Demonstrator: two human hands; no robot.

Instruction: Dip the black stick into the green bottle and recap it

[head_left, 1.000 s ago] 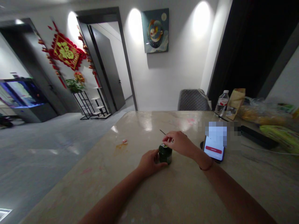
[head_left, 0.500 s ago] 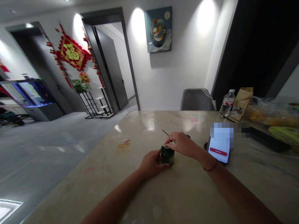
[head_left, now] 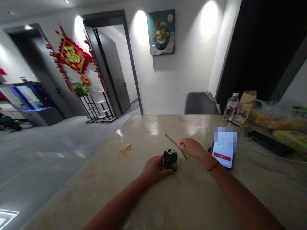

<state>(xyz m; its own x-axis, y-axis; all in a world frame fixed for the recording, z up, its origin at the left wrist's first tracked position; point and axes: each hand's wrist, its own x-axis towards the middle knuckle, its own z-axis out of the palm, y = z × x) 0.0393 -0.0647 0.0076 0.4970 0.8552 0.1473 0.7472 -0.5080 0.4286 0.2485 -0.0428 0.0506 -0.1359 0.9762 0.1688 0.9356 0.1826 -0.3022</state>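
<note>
My left hand is wrapped around the side of a small dark green glass bottle standing upright on the table. The bottle's mouth faces up, with a pale ring around a dark opening. To the right of the bottle, my right hand is apart from it, its fingers curled together; whether anything is inside them is hidden. A thin black stick lies slantwise on the table behind the bottle, running close by the right hand's fingertips.
A phone with a lit screen lies right of my right hand. Farther right are a water bottle, a paper bag and plastic packages. A small scrap lies left on the table. A chair stands behind.
My right hand has come away from the bottle's mouth and moved right, uncovering the opening and more of the black stick. My left hand keeps its hold on the bottle.
</note>
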